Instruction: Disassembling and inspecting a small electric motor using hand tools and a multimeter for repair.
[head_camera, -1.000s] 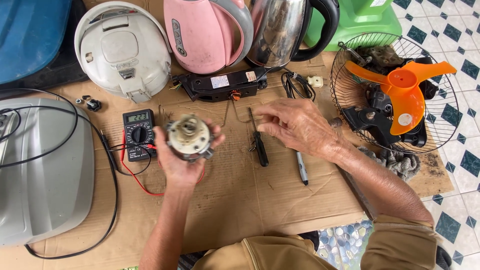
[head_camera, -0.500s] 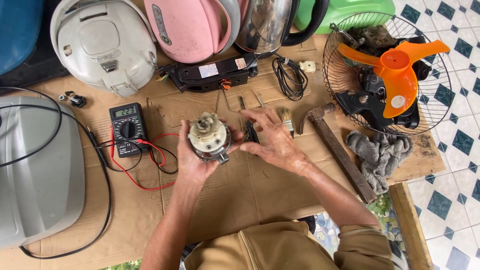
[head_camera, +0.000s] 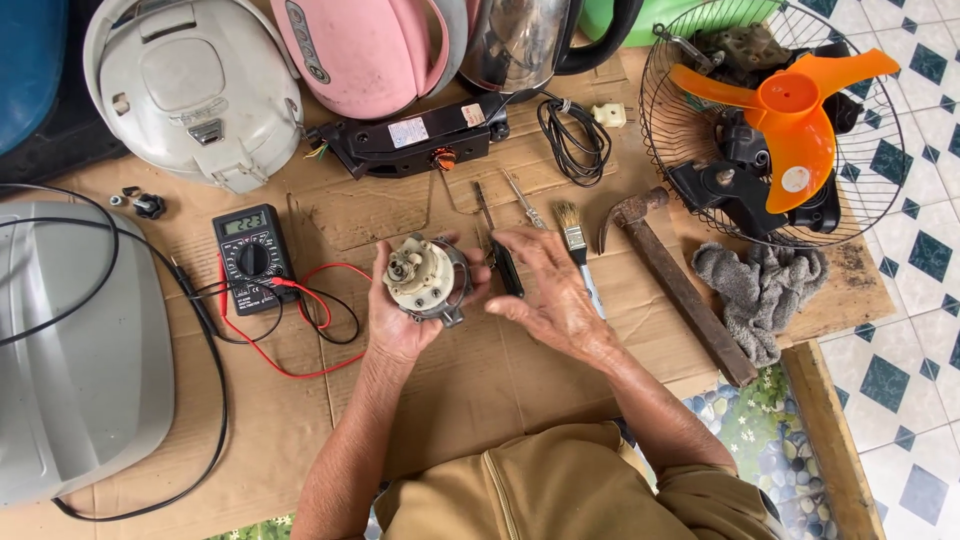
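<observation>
My left hand (head_camera: 400, 325) grips a small round electric motor (head_camera: 424, 278), cream and metal, shaft end facing up, held just above the brown cardboard (head_camera: 480, 370). My right hand (head_camera: 550, 285) hovers to the right of the motor with fingers spread, holding nothing. Under its fingers lie a dark-handled screwdriver (head_camera: 503, 262) and a small paintbrush (head_camera: 577, 243).
A black multimeter (head_camera: 251, 257) with red and black leads lies left of the motor. A hammer (head_camera: 675, 280), grey rag (head_camera: 760, 290), fan cage with orange blade (head_camera: 780, 115), white rice cooker (head_camera: 190, 90), pink appliance (head_camera: 360, 50), steel kettle (head_camera: 520, 40), black power unit (head_camera: 415, 138) and grey cover (head_camera: 70, 350) surround.
My right hand drew back from the tools toward the motor and now hovers beside it. My left hand kept hold of the motor. The view shifted.
</observation>
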